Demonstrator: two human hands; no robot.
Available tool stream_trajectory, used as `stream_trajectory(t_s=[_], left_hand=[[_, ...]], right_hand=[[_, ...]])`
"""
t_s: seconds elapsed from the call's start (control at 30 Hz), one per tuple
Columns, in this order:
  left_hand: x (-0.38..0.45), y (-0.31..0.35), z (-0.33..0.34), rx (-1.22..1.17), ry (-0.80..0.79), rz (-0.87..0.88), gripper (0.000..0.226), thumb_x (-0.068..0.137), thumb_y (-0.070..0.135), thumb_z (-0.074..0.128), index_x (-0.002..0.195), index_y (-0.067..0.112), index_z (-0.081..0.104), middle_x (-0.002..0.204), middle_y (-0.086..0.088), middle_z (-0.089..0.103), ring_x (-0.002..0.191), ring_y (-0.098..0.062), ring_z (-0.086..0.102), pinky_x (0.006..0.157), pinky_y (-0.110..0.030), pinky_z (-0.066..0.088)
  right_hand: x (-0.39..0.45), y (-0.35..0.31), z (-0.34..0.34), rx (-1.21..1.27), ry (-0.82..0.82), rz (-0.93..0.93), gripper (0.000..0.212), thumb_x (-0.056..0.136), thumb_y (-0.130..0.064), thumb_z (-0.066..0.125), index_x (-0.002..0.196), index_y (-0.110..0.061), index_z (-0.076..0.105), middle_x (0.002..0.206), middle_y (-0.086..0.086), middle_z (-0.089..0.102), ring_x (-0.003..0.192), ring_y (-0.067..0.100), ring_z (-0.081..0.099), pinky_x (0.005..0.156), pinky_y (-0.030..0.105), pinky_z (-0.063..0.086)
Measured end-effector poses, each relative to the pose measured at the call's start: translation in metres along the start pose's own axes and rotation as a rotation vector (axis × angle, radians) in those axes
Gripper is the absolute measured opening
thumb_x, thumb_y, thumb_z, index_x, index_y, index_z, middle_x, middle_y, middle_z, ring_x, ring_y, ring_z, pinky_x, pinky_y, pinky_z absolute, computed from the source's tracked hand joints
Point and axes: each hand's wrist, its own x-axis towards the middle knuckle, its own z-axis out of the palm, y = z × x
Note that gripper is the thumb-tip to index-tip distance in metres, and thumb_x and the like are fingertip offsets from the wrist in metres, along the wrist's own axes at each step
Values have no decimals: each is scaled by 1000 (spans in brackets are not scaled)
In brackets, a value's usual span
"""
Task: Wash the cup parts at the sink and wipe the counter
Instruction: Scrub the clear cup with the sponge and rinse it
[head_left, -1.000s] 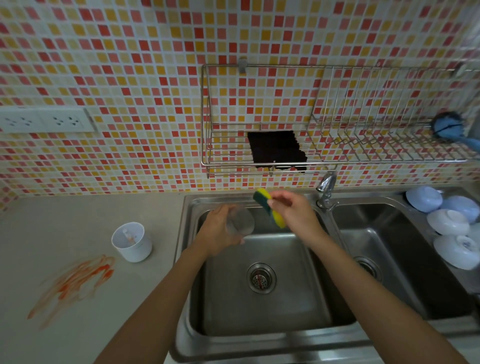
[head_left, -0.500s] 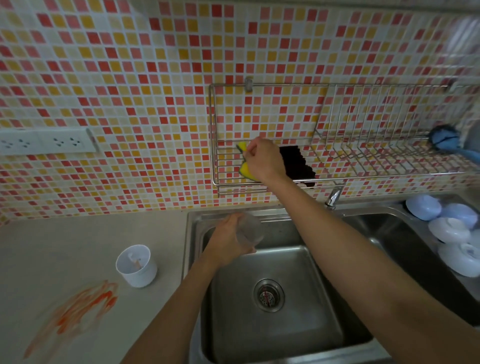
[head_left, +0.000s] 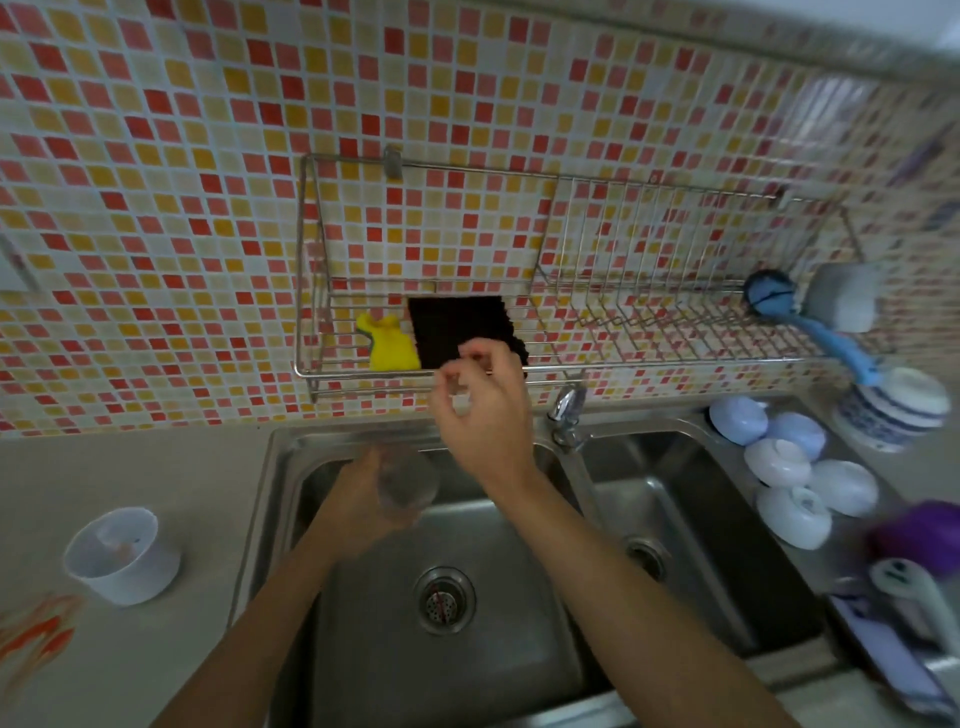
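My left hand (head_left: 358, 493) holds a clear plastic cup part (head_left: 407, 483) over the back of the left sink basin (head_left: 519, 665). My right hand (head_left: 483, 410) hangs empty in front of the wire wall rack (head_left: 311, 332), fingers loosely apart, just right of the yellow-green sponge (head_left: 388, 345) that lies in the rack beside a dark cloth (head_left: 457, 325). A white cup part (head_left: 122, 556) stands on the counter (head_left: 130, 467) left of the sink. An orange smear (head_left: 34, 631) marks the counter at the far left.
The tap (head_left: 566, 410) stands between the two basins. Several white and pale blue bowls (head_left: 789, 467) lie upturned right of the right basin (head_left: 691, 519). A blue brush (head_left: 810, 317) hangs off the rack's right end. A purple object (head_left: 914, 535) and a blue-patterned jar (head_left: 888, 410) sit at far right.
My right hand carried the sponge up from the sink to the rack, let go of it there, and has drawn back a little to the right. The left hand kept holding the clear cup part.
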Motion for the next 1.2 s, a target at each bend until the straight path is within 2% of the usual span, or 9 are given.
stream_trajectory(t_s=[0.13, 0.27, 0.37, 0.47, 0.73, 0.9, 0.97, 1.07, 1.2], left_hand=[[7, 21, 37, -59, -25, -66, 84, 52, 23, 93, 121, 30, 46, 119, 8, 56, 110, -9, 53, 88, -22, 43], [20, 58, 84, -141, -21, -108, 83, 54, 17, 93, 124, 19, 48, 112, 9, 56, 99, -2, 54, 76, -2, 36], [32, 82, 117, -220, -1, -120, 81, 54, 6, 91, 122, 14, 48, 104, 14, 55, 90, 12, 52, 73, 5, 36], [42, 96, 135, -180, 16, -129, 86, 53, 13, 93, 127, 13, 49, 103, 16, 51, 90, 6, 50, 72, 9, 31], [64, 101, 151, -61, -1, -171, 93, 56, 24, 92, 135, 23, 42, 118, 14, 39, 108, -2, 40, 84, 0, 26], [69, 104, 160, -61, 21, -186, 91, 56, 17, 92, 134, 18, 45, 119, 10, 44, 98, 1, 45, 73, 10, 29], [70, 104, 166, -79, 26, -216, 87, 56, 14, 91, 131, 19, 47, 123, 7, 48, 91, 3, 55, 75, 2, 42], [69, 101, 168, -69, 55, -247, 90, 52, 32, 92, 129, 24, 46, 125, 3, 54, 104, -13, 61, 91, -34, 54], [70, 95, 164, -34, 96, -299, 90, 50, 41, 91, 128, 27, 47, 121, 3, 58, 110, -17, 57, 97, -39, 50]], right_hand=[[-60, 78, -64, -107, 1, -79, 13, 82, -16, 63, 81, -5, 69, 93, 9, 61, 88, 14, 52, 79, 23, 42], [-73, 175, -91, -188, -228, 294, 18, 88, -23, 57, 89, -10, 70, 87, 6, 69, 79, 18, 61, 71, 27, 48], [-63, 235, -89, -203, -406, 513, 17, 91, -19, 60, 101, -9, 69, 100, 13, 70, 91, 33, 63, 77, 33, 46], [-55, 267, -76, -174, -602, 666, 27, 96, -19, 54, 120, -9, 60, 107, 14, 69, 101, 33, 63, 78, 27, 41], [-65, 291, -38, -106, -760, 603, 32, 100, -22, 45, 130, -21, 55, 112, 18, 68, 104, 37, 63, 88, 36, 46], [-64, 289, -28, -127, -841, 493, 31, 100, -23, 46, 127, -20, 59, 116, 19, 66, 103, 37, 63, 88, 39, 49], [-64, 289, -29, -126, -828, 475, 30, 99, -23, 48, 126, -19, 60, 116, 18, 66, 103, 37, 62, 88, 39, 49], [-67, 289, -32, -95, -808, 454, 29, 99, -25, 49, 124, -15, 60, 111, 16, 68, 99, 33, 64, 85, 35, 49], [-69, 289, -33, -61, -774, 450, 30, 101, -31, 43, 119, -16, 62, 105, 15, 69, 90, 30, 66, 80, 33, 50]])
